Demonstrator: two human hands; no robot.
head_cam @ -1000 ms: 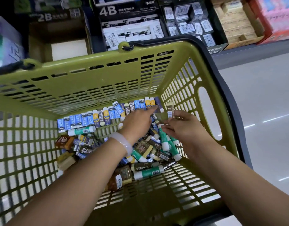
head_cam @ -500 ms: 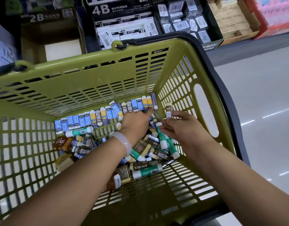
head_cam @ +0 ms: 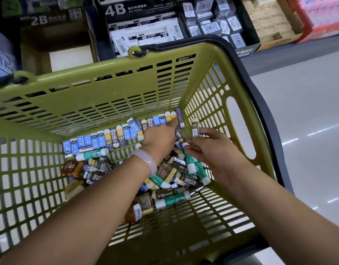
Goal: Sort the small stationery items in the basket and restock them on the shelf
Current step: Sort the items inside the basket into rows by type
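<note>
Fingers (head_cam: 200, 133) of the right hand (head_cam: 214, 148) are pinching one small brown eraser (head_cam: 195, 127) upright above the green basket (head_cam: 165, 77), probably readying it for the row (head_cam: 115, 136) that the left hand (head_cam: 161, 136) is pressing flat-fingered against the far wall.

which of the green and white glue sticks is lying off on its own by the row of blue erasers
The green and white glue stick left of the left hand, lying just below the blue eraser row; the others sit in the loose pile.

The left hand (head_cam: 161, 138) has slid further toward the eraser row (head_cam: 122, 134) — the right hand (head_cam: 212, 150) has lifted its brown eraser (head_cam: 195, 127) upright.
</note>
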